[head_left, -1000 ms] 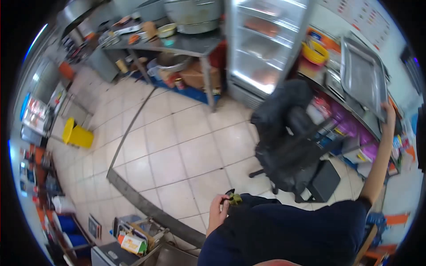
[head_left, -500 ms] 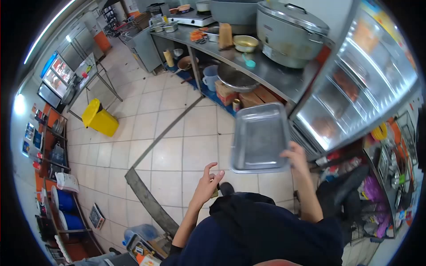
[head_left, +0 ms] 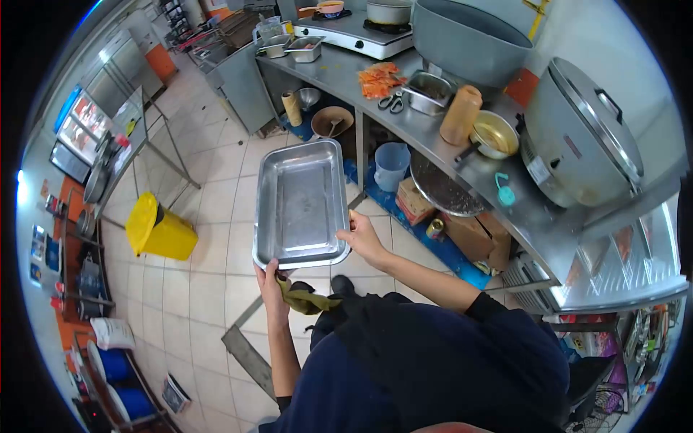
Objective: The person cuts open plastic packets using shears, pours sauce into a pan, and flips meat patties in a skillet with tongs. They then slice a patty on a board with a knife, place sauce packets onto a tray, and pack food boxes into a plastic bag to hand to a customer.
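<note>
An empty rectangular metal tray (head_left: 302,202) is held out over the tiled floor. My right hand (head_left: 363,238) grips its right edge near the lower corner, thumb on the rim. At the lower left corner, my left hand (head_left: 271,290) is closed on the tray's rim. A green cloth (head_left: 307,299) hangs beside my left hand, below the tray; whether the fingers pinch it too I cannot tell.
A steel counter (head_left: 426,137) carries a rice cooker (head_left: 577,137), a squeeze bottle (head_left: 460,115), a bowl (head_left: 495,135), scissors (head_left: 391,102) and orange food pieces (head_left: 380,79). A yellow bin (head_left: 162,227) stands at left. The glass-door fridge (head_left: 628,260) is at right.
The tray has moved left across the view with my right hand. My left hand, apart from the tray before, has taken hold of its lower left corner. The view has turned, bringing the counter closer.
</note>
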Action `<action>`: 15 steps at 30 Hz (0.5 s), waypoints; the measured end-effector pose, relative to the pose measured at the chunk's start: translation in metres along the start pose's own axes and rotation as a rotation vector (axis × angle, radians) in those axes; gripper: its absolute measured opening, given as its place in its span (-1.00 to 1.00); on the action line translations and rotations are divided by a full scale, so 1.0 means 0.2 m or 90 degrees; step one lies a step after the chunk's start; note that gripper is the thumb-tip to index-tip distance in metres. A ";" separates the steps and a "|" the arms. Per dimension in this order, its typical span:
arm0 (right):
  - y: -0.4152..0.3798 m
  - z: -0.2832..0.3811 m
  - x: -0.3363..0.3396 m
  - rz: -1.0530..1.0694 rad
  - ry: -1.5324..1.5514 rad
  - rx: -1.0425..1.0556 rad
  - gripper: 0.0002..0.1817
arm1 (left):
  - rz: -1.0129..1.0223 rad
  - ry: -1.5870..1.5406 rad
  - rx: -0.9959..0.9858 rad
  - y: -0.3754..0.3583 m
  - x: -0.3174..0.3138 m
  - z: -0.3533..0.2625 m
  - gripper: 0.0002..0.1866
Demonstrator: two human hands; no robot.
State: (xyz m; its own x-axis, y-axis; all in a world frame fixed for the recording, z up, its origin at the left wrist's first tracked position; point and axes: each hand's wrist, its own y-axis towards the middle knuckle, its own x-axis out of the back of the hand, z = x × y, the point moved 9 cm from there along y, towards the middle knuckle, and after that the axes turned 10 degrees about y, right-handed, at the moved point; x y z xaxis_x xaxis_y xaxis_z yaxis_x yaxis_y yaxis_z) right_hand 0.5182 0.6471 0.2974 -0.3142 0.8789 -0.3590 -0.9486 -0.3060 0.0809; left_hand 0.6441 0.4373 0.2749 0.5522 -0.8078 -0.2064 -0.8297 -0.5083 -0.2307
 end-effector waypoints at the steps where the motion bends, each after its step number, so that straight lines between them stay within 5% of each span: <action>1: 0.15 0.01 -0.01 0.006 -0.017 -0.060 -0.91 | 0.004 -0.006 -0.003 0.18 -0.05 -0.05 -0.62; 4: 0.59 -0.07 0.13 0.012 -0.037 -0.203 -0.72 | 0.011 0.032 0.014 0.72 -0.23 -0.13 -0.77; 8: 1.11 0.23 0.43 -0.196 -0.445 0.093 -0.76 | 0.070 0.061 0.038 1.44 -0.50 -0.22 -0.84; 10: 1.37 0.30 0.55 -0.275 -0.629 0.139 -0.88 | 0.140 0.122 0.085 1.73 -0.68 -0.23 -0.84; 15: 2.18 0.35 0.79 -0.397 -1.059 0.260 -0.74 | 0.184 0.136 0.072 2.42 -1.06 -0.19 -0.87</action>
State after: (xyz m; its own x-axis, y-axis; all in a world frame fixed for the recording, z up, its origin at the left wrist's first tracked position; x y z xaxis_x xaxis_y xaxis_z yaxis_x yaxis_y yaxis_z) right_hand 0.0530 0.6790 0.3404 0.5839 0.3046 0.7525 -0.7983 0.0466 0.6005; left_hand 0.1223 0.3501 0.2433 0.2565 -0.9634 -0.0780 -0.9280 -0.2229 -0.2986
